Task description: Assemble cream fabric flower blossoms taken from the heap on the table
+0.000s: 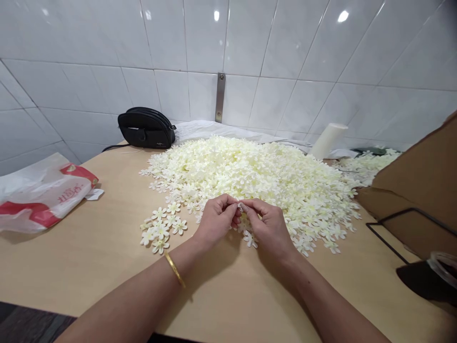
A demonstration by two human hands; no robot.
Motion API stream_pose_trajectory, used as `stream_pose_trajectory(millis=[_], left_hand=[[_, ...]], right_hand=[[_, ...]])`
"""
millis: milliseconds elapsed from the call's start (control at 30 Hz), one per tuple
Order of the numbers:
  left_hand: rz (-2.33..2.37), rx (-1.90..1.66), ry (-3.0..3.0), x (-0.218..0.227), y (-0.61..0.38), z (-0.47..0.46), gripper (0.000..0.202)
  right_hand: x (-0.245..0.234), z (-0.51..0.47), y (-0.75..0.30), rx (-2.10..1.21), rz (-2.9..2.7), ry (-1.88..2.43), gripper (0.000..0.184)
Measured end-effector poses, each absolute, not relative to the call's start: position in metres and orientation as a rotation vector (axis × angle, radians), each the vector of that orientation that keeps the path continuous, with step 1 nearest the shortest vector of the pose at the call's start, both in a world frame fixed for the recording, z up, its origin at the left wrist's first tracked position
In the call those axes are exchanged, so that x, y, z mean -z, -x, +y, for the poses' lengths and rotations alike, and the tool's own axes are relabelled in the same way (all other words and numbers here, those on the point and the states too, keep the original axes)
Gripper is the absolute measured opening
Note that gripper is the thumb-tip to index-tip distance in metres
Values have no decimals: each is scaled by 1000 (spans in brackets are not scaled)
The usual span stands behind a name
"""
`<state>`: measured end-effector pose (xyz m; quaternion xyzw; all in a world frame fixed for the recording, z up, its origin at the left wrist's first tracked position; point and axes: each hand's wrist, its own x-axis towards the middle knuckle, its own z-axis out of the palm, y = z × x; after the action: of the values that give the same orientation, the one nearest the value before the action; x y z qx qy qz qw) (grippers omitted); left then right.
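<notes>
Close together, both hands meet above the table (117, 274), between its middle and its near edge, at the front fringe of the pile (246, 166). The left hand (219, 214) has its thumb and forefinger pinched together, with the other fingers curled in; the right hand (267, 224) pinches likewise from its own side. Between the fingertips sits a pale piece (241, 206), too small and too covered to make out fully. A gold bangle (174, 270) circles the left wrist.

The pile, made of cream-white flowers, spreads from mid-table back toward the far edge, with loose ones around its rim. One flower (250, 239) shows just below the right hand. Left of the left hand, nearer the table's left edge, lies a small cluster (160, 229) of flowers, apart from the pile.

By the far left corner a black purse (144, 128) stands beside the pile. A red and white bag (53, 200) lies at the left edge. Along the far edge, behind the pile, runs a white sheet (200, 127), and a white roll (327, 140) stands tilted there, right of centre. Toward the right edge are cardboard (421, 186), a black wire frame (387, 242) and a dark cup (424, 281).
</notes>
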<state>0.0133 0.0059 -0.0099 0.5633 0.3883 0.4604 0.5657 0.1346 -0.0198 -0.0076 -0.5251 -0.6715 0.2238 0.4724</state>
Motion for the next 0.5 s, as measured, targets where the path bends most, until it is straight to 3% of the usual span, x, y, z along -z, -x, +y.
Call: stream_pose_trajectory(millis=[267, 500], left_hand=[[985, -1148, -1282, 12, -11, 9, 10], [866, -1087, -1094, 12, -11, 11, 17]], right_hand=[[4, -10, -150, -346, -1340, 1317, 16], [-7, -4, -161, -384, -1257, 1271, 15]])
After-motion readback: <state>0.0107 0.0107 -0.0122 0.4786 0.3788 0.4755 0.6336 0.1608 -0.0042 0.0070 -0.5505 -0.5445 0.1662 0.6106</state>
